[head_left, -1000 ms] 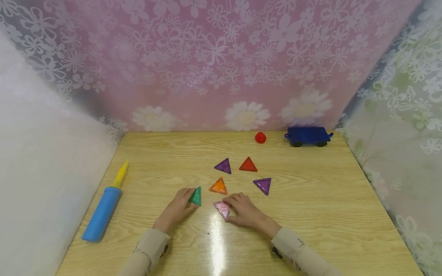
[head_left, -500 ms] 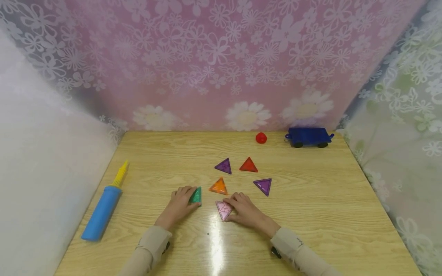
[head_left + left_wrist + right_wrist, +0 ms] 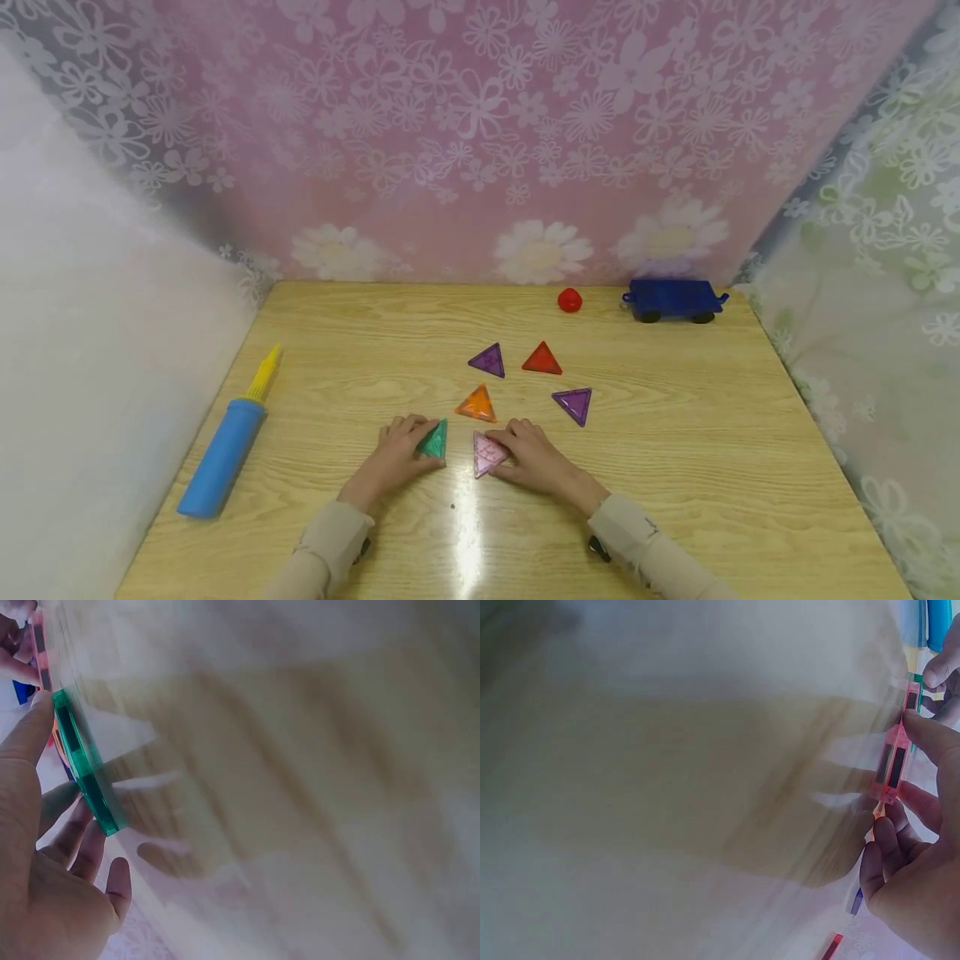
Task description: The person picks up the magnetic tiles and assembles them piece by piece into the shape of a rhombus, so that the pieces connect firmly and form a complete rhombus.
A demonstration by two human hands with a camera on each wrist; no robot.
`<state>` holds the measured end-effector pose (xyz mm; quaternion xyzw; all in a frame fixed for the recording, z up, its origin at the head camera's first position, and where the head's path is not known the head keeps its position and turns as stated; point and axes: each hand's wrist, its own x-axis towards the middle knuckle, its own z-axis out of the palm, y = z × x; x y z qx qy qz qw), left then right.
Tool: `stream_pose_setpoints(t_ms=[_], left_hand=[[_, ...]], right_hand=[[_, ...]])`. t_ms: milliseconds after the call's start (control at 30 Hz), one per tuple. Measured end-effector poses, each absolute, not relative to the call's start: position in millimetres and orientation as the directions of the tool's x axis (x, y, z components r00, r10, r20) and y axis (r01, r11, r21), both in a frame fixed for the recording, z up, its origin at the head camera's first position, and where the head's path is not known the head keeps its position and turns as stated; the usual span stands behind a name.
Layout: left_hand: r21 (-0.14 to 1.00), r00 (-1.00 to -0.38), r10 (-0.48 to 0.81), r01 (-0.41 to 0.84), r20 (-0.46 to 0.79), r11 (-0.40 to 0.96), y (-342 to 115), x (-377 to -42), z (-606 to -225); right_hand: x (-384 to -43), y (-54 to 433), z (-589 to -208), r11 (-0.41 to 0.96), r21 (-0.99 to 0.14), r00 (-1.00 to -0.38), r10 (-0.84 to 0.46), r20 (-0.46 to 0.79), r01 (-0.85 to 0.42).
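The desk is pale wood grain, backed by a pink flowered curtain, with a white drape on the left and a green flowered one on the right. A blue pump with a yellow tip lies near the left edge, and a blue toy cart stands at the far right of the desk with a small red ball just beside it. Both sleeves are beige. The left hand has its fingers curled round the green triangle, which rests on the desk at the near centre; the left wrist view shows the thumb on the tile's edge and fingers below it. The right hand pinches the pink triangle, close beside the green one with a narrow gap between them; in the right wrist view the thumb and fingers clasp its edge. Whether either tile is lifted off the desk, I cannot tell. Just beyond the hands lies an orange triangle, farther back a purple triangle and a red triangle side by side, and to the right a second purple tile pointing toward the person.
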<state>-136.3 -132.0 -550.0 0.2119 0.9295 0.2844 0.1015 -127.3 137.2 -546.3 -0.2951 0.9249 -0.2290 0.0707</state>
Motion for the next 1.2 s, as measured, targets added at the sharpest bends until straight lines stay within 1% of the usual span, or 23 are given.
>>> stream_pose_setpoints(t_ms=[133,367,500,733,1067,1200], left_hand=[[0.601,-0.883,0.463,0.329,-0.077,0.728,-128,-131,-550],[0.612,-0.856,0.512,0.367,-0.072,0.700,-120,-127,-550],[0.616,-0.857,0.507,0.352,-0.089,0.704,-115,-125,-552],[0.597,-0.858,0.509,0.374,-0.068,0.710,-110,-124,-554],[0.615,-0.863,0.495,0.336,-0.102,0.713,-109,-123,-552],[0.603,-0.860,0.501,0.351,-0.096,0.717,-109,-123,-552]], right_hand=[[-128,135,-546,0.714,-0.466,-0.810,-0.587,0.009,-0.523],[-128,132,-543,0.721,-0.471,-0.813,-0.582,-0.014,-0.508],[-129,131,-543,0.722,-0.473,-0.811,-0.584,-0.026,-0.505],[-129,129,-543,0.711,-0.485,-0.810,-0.587,-0.009,-0.510],[-130,130,-544,0.707,-0.479,-0.808,-0.590,0.007,-0.520],[-130,130,-545,0.704,-0.485,-0.807,-0.590,0.008,-0.519]])
